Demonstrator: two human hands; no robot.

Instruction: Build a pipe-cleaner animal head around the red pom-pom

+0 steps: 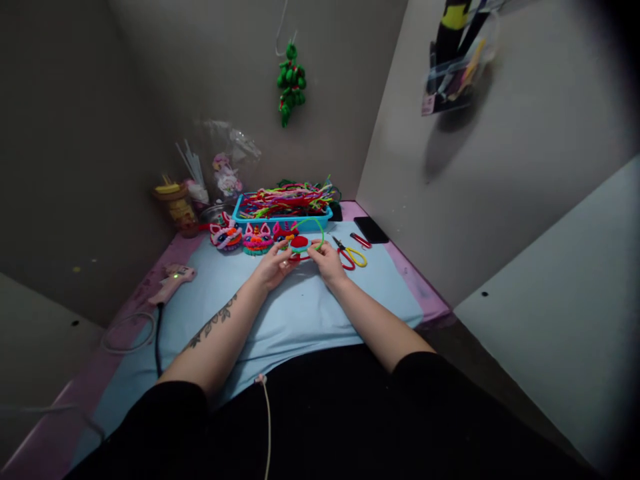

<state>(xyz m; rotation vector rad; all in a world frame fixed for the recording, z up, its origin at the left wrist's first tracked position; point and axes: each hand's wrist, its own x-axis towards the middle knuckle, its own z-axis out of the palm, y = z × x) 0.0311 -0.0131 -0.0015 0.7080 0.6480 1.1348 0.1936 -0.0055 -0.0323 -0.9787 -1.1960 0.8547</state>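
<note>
Both hands meet over the table's middle, around a small round red piece with a light-blue rim (300,243), seemingly made of pipe cleaners. My left hand (274,267) is closed on its left side, fingertips at the edge. On the other side, my right hand (327,261) pinches a bright green pipe cleaner (323,231), which arcs up over the piece. A red strand shows just below, between the hands. Just behind sit colourful pipe-cleaner animal heads with ears: a pink one (226,236), an orange-and-teal one (257,240) and a red one (284,231), partly hidden.
A blue basket (246,222) of pipe cleaners stands at the back. Scissors (350,255), a red clipper-like tool (361,241) and a black phone (371,230) lie right. At left rests a pink glue gun (173,283) with its cord. A green ornament (291,83) hangs above.
</note>
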